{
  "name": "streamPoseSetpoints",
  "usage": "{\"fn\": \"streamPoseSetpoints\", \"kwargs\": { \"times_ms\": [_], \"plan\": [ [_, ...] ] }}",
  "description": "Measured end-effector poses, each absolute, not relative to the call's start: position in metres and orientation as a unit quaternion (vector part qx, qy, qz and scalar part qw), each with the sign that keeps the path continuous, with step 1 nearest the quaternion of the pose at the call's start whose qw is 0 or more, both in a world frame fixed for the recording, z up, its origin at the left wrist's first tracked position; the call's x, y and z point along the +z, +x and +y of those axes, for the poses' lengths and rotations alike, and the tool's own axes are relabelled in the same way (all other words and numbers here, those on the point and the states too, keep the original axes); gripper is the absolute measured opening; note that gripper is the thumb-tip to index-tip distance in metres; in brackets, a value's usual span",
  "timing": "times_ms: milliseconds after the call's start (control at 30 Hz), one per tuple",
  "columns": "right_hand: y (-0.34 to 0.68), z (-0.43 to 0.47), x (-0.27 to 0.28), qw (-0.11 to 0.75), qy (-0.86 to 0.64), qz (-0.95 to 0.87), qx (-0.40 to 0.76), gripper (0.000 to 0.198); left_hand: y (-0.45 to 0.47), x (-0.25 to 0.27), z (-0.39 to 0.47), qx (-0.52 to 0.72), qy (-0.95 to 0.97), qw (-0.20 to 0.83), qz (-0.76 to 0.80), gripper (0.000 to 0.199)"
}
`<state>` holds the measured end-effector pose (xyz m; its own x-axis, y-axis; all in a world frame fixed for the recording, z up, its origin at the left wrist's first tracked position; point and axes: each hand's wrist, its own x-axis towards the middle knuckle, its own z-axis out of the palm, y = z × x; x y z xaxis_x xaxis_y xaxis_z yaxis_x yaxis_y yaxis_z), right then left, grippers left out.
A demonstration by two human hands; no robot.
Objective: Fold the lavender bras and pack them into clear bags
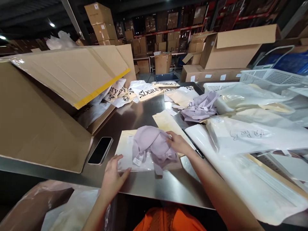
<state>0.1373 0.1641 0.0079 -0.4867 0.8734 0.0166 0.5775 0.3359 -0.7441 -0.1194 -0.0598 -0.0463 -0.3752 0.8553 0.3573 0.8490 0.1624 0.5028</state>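
Observation:
A crumpled lavender garment [152, 139] with a small white tag lies on a clear plastic bag [124, 160] with a cream-coloured backing, on the steel table [149, 184]. My right hand [179, 144] grips the garment's right side with bent fingers; part of the fingertips is hidden in the cloth. At the bag's left edge is my left hand [114, 175], its thumb and fingers apart and nothing held in them. A cream paper sheet [166, 122] sits just behind the garment, and a black pen [196, 146] is to the right of my right hand.
A phone [100, 150] lies left of the bag, near a large open cardboard box [43, 122]. Printed packets [146, 91] are spread at the back. Another lavender garment [199, 107], plastic bags [252, 131] and a white basket [269, 77] crowd the right side.

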Motion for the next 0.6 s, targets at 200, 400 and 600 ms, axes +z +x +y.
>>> {"fn": "streamPoseSetpoints", "kwargs": {
  "times_ms": [200, 400, 600],
  "plan": [
    [0.132, 0.136, 0.008, 0.210, -0.337, -0.820, 0.412, 0.041, -0.094, -0.049, -0.027, 0.306, 0.569, 0.018, 0.764, 0.075],
    [0.157, 0.141, -0.014, 0.203, -0.344, -0.804, 0.441, 0.045, -0.105, -0.055, -0.009, 0.251, 0.596, -0.031, 0.762, 0.047],
    [0.174, 0.141, -0.059, 0.183, -0.425, -0.807, 0.366, 0.037, -0.161, -0.046, -0.048, 0.139, 0.313, -0.125, 0.931, 0.089]
  ]
}}
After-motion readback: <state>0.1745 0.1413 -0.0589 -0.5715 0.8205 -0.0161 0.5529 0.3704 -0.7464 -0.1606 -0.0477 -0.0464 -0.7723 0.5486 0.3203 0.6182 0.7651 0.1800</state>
